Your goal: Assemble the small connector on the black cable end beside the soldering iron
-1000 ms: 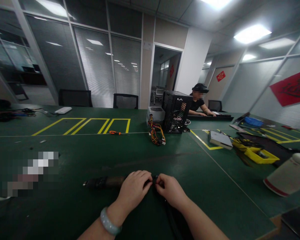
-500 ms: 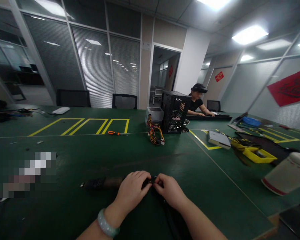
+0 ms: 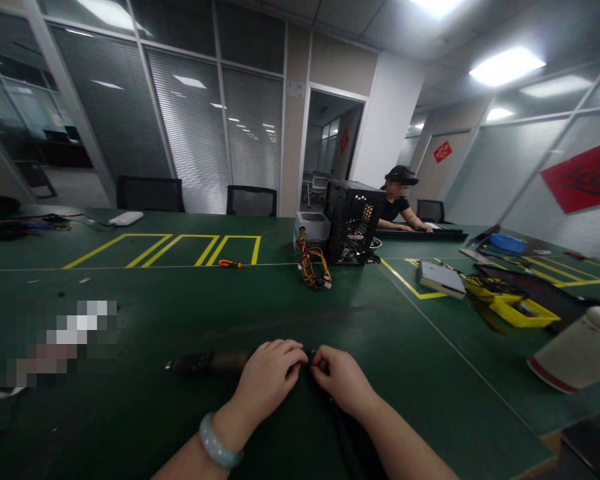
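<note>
A dark electric screwdriver (image 3: 215, 363) with a metal tip lies across the near part of the table, its tip to the left. My left hand (image 3: 270, 377) is closed over its right end. Close beside it, my right hand (image 3: 341, 379) pinches the end of a black cable (image 3: 344, 433) that runs down toward the near edge. Both sets of fingertips meet at a small dark part (image 3: 311, 355), mostly hidden by them. Whether cable and screwdriver are joined there, I cannot tell.
Beyond my hands stand a black computer case (image 3: 354, 223) and a power supply (image 3: 311, 230) with bundled wires. An orange screwdriver (image 3: 230, 264) lies left of them. To the right are a grey drive (image 3: 441, 279), a yellow tray (image 3: 525, 313) and a white bin (image 3: 577, 350). A co-worker (image 3: 400, 207) sits behind.
The view has turned slightly to the left. My left fingers have come closer to my right fingertips, covering more of the joint between them. The screwdriver lies in about the same place.
</note>
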The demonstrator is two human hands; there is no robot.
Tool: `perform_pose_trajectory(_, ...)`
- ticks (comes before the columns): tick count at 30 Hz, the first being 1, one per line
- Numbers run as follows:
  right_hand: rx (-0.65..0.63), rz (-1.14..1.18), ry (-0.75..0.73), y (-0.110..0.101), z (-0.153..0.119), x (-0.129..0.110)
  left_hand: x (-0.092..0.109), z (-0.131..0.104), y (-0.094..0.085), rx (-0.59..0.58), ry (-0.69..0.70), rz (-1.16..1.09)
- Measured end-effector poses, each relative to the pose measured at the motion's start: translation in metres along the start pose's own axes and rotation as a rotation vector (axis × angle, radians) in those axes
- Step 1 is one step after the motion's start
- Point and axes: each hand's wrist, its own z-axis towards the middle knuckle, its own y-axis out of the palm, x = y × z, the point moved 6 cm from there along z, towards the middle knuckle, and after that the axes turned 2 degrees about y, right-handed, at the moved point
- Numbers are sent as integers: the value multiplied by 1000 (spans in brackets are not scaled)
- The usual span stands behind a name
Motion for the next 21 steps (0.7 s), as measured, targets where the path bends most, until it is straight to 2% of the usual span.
perform_pose_trajectory(6, -20, 18, -13, 0, -1, -5, -3, -2, -1, 16, -75, 1)
perform_pose_trajectory(13, -32, 20, -34, 3, 1, -4, 3, -2, -5, -7, -16, -7)
perform_pose_trajectory(21, -70, 17, -14, 5, 2, -1, 2, -2, -8, 23, -63, -2)
